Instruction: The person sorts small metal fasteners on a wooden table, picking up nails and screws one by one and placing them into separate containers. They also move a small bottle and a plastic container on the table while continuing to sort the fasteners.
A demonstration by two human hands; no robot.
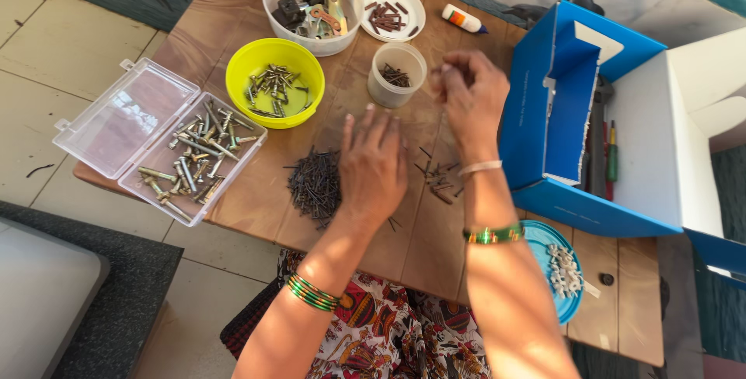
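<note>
Left hand (373,163): palm down, fingers (365,126) spread and extended forward, flat and low. Left forearm runs from lower centre up to wrist; green bangles near elbow end. Right hand (468,91): raised, fingertips (449,76) bunched together in pinch, knuckles bent. Right wrist carries pale band; green bangle sits further down forearm. Both arms bare, roughly parallel, hands near each other.

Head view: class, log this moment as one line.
left hand: flat beside nail pile | right hand: pinching something small near small clear cup | wooden table
</note>
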